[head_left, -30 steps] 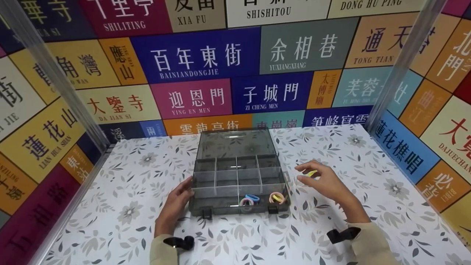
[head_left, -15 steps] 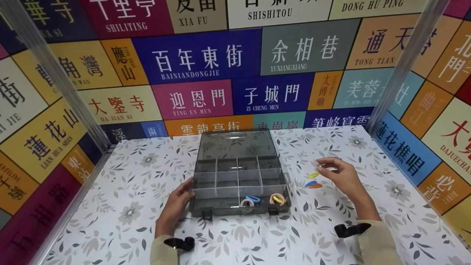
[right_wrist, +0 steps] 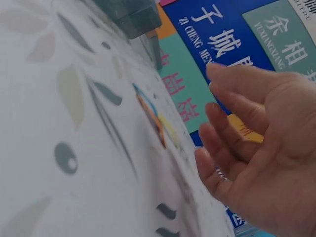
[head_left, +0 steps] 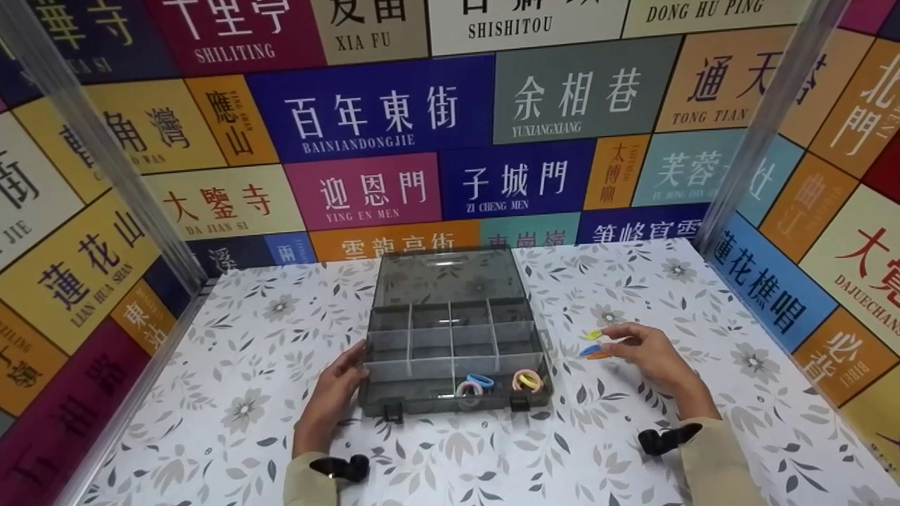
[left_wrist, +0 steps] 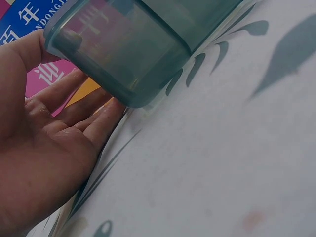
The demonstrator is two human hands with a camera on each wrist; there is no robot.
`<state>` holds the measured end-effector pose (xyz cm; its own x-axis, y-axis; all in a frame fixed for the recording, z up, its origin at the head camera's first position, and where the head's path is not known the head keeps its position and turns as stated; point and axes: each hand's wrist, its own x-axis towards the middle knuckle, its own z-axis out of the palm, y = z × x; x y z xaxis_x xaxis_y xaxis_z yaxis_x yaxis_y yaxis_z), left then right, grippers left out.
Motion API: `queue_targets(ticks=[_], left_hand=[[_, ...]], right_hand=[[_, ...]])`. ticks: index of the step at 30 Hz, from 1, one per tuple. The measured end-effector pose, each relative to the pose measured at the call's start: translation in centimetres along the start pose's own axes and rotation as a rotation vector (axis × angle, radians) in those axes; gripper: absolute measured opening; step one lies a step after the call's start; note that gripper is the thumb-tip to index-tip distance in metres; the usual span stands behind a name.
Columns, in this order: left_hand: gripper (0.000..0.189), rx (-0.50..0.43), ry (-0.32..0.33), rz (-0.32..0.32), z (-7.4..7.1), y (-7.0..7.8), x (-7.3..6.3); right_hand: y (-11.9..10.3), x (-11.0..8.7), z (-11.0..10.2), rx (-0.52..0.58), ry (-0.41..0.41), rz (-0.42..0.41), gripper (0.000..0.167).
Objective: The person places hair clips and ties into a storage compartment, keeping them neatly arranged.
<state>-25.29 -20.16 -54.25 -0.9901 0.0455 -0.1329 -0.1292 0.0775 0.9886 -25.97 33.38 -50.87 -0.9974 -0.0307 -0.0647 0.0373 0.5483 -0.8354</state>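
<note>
A translucent dark organizer box [head_left: 408,386] lies on the table with its lid [head_left: 450,277] raised at the back. My left hand [head_left: 337,386] rests against the box's left side; in the left wrist view, its nearly straight fingers [left_wrist: 94,111] touch the lower corner. To the right of the box lie a yellow hair clip [head_left: 593,335], a blue hair clip [head_left: 590,350] and an orange hair clip [head_left: 600,355]. My right hand [head_left: 654,358] hovers just right of these clips, its fingers loosely bent. The right wrist view shows nothing between thumb and fingers.
Small hair ties lie in the box's front right compartment: a blue hair tie [head_left: 481,380], a pale pink one [head_left: 470,385], and pink and yellow ones [head_left: 527,381]. Dividers [head_left: 453,344] split the box. Sign-covered walls [head_left: 387,105] enclose the patterned table [head_left: 232,337].
A second ago the right hand was at the yellow clip beside the box. It moved right, off the clip, then came down beside the blue and orange clips. The left hand has stayed put.
</note>
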Motion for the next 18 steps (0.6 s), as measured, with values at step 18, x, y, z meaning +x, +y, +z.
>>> queue_targets(ticks=[18], left_hand=[[0.058, 0.029, -0.007, 0.000, -0.1, -0.3, 0.2]], right_hand=[[1.3, 0.3, 1.0, -0.134, -0.019, 0.055, 0.044]])
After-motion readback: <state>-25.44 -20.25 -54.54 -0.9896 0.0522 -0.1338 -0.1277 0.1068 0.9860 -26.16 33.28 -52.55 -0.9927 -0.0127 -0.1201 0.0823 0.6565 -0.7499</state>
